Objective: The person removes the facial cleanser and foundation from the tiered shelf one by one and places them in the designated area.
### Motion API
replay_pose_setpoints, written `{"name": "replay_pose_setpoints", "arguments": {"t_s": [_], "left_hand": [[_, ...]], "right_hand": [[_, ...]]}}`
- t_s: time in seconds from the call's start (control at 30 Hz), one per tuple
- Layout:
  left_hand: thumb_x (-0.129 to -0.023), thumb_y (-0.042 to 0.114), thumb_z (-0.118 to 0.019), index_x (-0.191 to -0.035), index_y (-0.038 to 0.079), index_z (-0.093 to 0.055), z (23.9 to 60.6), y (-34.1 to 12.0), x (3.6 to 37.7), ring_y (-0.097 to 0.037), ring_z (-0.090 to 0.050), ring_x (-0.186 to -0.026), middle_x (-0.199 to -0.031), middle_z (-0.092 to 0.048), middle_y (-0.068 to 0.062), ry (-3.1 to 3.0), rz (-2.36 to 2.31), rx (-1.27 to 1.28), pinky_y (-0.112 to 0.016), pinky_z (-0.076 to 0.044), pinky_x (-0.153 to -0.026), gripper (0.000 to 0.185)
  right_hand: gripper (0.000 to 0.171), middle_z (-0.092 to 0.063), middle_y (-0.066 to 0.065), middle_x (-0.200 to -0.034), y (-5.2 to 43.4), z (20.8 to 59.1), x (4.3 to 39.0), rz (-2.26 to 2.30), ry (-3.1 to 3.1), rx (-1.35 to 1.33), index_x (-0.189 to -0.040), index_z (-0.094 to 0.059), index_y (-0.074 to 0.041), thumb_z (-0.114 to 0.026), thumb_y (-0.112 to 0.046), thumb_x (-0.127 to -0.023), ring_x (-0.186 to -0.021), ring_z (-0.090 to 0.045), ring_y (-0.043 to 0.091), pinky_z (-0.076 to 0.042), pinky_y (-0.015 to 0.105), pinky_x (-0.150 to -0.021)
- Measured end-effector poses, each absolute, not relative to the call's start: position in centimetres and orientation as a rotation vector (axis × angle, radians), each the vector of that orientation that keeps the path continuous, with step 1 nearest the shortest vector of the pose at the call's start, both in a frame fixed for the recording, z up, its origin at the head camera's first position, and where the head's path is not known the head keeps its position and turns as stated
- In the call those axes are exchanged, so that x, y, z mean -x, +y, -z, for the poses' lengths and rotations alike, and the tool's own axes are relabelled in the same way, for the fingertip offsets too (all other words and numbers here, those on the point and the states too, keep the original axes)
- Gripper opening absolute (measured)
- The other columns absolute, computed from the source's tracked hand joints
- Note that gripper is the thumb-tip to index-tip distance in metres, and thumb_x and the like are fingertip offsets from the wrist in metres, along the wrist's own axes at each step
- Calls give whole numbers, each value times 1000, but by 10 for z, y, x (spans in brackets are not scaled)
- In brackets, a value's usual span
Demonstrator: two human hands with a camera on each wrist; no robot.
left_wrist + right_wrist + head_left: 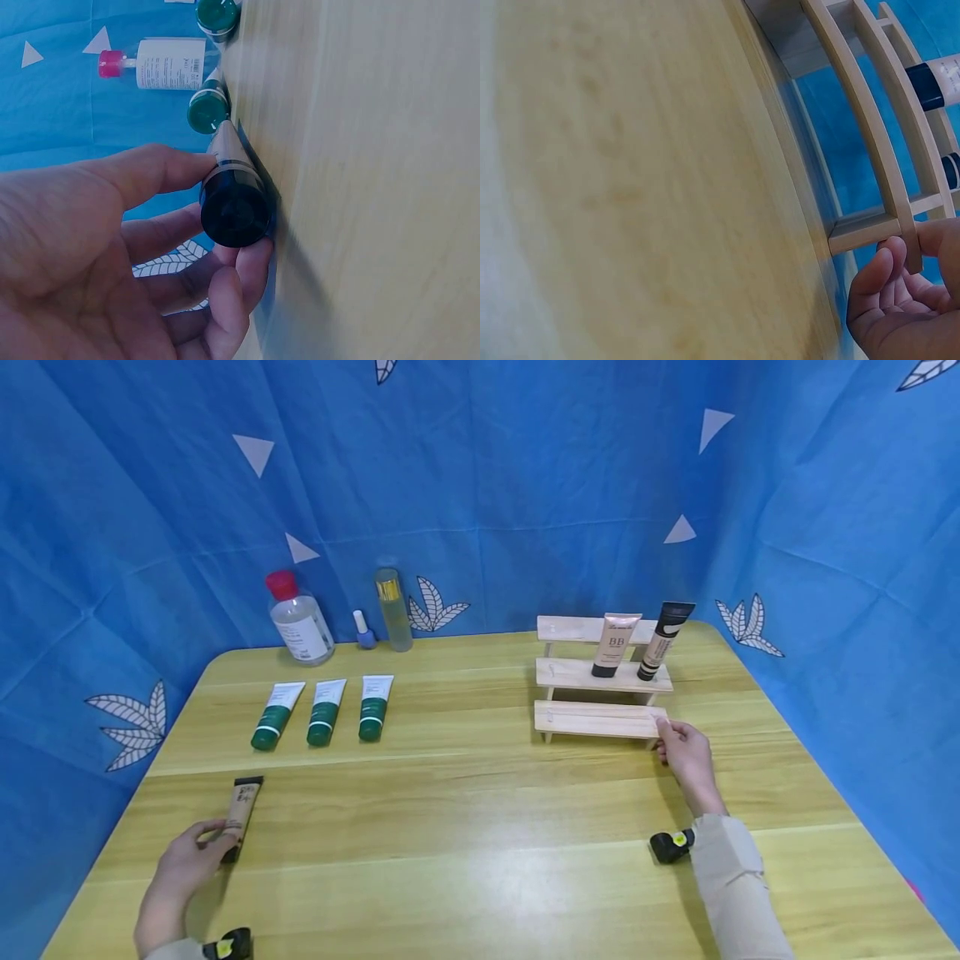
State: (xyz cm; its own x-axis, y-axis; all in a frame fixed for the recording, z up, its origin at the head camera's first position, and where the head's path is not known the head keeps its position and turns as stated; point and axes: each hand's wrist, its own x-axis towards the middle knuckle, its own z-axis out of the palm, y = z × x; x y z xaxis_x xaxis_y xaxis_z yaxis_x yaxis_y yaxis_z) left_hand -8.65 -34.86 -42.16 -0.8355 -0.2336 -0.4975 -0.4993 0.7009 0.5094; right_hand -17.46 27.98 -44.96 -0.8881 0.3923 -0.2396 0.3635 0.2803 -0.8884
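While left hand (186,863) pinches tapered, black-capped tube (242,803) | right hand (687,760) grips pale, stepped wooden rack (592,718) at one end

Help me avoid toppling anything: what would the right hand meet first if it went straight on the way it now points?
The wooden stand, whose lowest step the right hand pinches at one end. Beyond that, the pink BB tube seems in line, though depth is unclear.

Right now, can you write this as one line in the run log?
left hand: holds tan tube; right hand: pinches lowest shelf, right end; middle shelf: pink tube, black tube; table: three green tubes
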Motion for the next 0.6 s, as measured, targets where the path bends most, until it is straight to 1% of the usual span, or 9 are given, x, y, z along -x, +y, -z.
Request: {"name": "replay_pose_setpoints", "arguments": {"t_s": [0.17,0.37,0.5,0.6], "left_hand": [[-98,40,-40,-139,-12,-27,420,-348,86,-54,-40,-114,-131,-31,-44,2516,-906,562,-57,-42,-90,67],[-98,39,-39,-139,-13,-26,420,-347,87,-52,-42,-111,-128,-34,-44,2525,-911,555,-57,-42,-88,67],[-99,39,-37,-140,-16,-22,418,-346,87,-53,-42,-113,-130,-34,-44,2543,-906,540,-57,-42,-89,70],[-100,39,-35,-141,-16,-19,412,-340,88,-55,-33,-120,-134,-30,-43,2617,-922,567,-60,-32,-97,70]], "right_hand": [[59,-55,-1,-85,279,449,175,-1711,-2502,733,-134,-41,10,-40,-38,-101,-67,-50,0,-48,16,-60],[60,-54,2,-89,280,450,174,-1693,-2521,736,-136,-41,9,-38,-39,-101,-68,-50,1,-48,16,-61],[62,-55,0,-86,280,450,173,-1680,-2530,735,-136,-40,10,-39,-40,-101,-67,-51,1,-48,17,-60],[62,-56,-1,-82,280,450,173,-1676,-2531,727,-135,-40,12,-39,-40,-100,-65,-51,1,-47,17,-60]]}}
